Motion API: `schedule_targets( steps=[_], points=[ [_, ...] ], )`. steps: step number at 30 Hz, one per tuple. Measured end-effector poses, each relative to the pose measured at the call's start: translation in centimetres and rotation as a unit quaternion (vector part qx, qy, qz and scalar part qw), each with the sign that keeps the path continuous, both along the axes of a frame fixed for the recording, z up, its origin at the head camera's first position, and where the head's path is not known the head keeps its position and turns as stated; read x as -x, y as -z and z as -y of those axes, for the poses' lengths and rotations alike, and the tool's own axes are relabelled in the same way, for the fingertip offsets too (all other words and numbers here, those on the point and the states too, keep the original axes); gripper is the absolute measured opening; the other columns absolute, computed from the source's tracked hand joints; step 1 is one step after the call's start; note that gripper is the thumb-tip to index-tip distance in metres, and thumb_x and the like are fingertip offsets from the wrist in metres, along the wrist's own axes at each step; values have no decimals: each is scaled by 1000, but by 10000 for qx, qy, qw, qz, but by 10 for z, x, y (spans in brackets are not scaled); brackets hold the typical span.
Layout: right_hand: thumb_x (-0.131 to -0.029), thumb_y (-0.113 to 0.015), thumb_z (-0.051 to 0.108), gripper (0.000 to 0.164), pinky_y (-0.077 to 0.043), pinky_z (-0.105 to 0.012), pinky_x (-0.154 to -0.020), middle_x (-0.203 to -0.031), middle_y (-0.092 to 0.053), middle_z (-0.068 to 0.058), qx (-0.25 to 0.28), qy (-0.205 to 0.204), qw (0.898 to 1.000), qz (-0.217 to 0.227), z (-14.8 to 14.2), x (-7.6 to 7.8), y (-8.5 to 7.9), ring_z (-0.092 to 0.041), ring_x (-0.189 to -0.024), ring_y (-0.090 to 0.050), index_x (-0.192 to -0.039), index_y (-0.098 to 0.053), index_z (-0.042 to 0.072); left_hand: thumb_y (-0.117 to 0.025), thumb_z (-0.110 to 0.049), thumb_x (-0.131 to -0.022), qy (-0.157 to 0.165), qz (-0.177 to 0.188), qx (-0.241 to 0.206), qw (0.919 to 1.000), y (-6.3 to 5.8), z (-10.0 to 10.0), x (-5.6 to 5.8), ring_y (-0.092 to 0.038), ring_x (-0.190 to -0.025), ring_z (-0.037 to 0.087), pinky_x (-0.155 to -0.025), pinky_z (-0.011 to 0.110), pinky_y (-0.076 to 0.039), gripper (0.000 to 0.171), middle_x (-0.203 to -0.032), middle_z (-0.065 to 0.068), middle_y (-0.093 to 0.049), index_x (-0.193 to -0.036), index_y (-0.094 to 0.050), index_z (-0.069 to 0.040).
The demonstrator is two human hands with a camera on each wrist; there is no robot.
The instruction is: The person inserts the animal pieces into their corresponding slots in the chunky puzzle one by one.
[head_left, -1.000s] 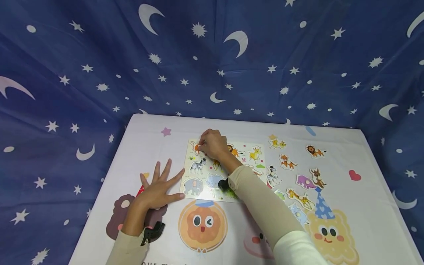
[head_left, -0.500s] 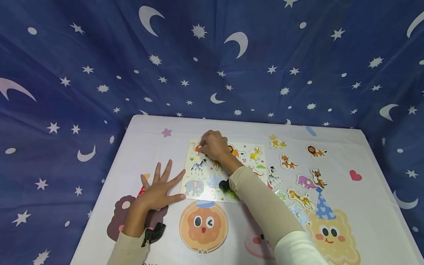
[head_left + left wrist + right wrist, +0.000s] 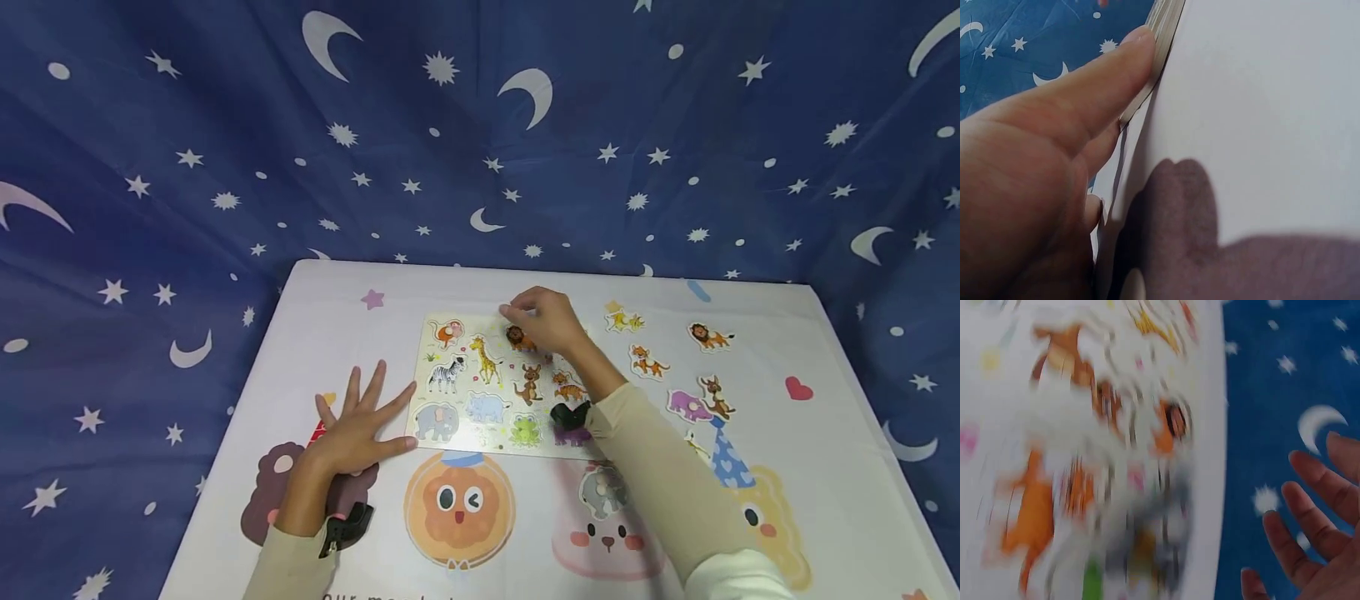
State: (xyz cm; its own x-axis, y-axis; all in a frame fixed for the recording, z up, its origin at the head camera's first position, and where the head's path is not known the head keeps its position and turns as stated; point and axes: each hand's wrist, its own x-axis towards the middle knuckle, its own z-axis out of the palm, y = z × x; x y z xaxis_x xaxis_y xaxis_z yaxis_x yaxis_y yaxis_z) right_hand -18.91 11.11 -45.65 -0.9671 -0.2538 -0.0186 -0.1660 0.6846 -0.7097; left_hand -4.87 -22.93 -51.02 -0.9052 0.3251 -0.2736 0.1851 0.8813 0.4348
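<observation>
An animal puzzle board (image 3: 467,429) lies on the table, with a monkey (image 3: 447,333), zebra, giraffe, kangaroo and other animals on it. My left hand (image 3: 356,433) rests with spread fingers beside the board's left edge. In the left wrist view, its thumb (image 3: 1104,84) touches that edge. Above the lion (image 3: 519,337) on the board, my right hand (image 3: 551,319) is raised and holds nothing. Its fingers (image 3: 1310,522) are loose and apart in the right wrist view, where the board is blurred. My right hand and forearm hide the board's right side.
Loose animal pieces lie right of the board: a lion (image 3: 710,337), a tiger (image 3: 648,362), a purple hippo (image 3: 687,406), a kangaroo (image 3: 717,397) and a yellow piece (image 3: 624,321). A grey elephant piece (image 3: 602,492) lies below it. A starry blue curtain (image 3: 480,125) stands behind.
My right hand has let go of the monkey at the board's upper left and moved right, uncovering the monkey, giraffe and kangaroo. The left hand stays put.
</observation>
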Motion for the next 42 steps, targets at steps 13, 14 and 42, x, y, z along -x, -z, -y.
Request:
schedule_targets(
  steps=[13,14,42],
  points=[
    [-100,-64,41,43,-45,-62,-101,-119,-70,-18,-336,1581,9827,-907,-159,-62,4,-40,-119,-61,-104,-76,0,-65,-72,-85,2,79,3,10000,5,-2,2,20,-154,50,-99,87,21,87,-173,11,8,-159,-32,-39],
    [-100,-64,42,44,-45,-63,-102,-120,-69,-18,-385,1675,9814,-853,-167,-68,5,-41,-121,-61,-105,-76,0,-65,-71,-85,-5,57,3,10000,5,-3,2,19,-154,51,-99,87,20,87,-174,11,8,-159,-33,-39],
    [-92,-78,26,17,-50,-13,-68,-102,-73,-1,-432,853,9944,-455,-222,-126,25,-11,-82,-59,-104,-79,14,-65,-69,-85,-18,10,-144,9999,1,-4,-1,17,-154,53,-97,88,20,86,-173,14,4,-158,-36,-36]
  ],
)
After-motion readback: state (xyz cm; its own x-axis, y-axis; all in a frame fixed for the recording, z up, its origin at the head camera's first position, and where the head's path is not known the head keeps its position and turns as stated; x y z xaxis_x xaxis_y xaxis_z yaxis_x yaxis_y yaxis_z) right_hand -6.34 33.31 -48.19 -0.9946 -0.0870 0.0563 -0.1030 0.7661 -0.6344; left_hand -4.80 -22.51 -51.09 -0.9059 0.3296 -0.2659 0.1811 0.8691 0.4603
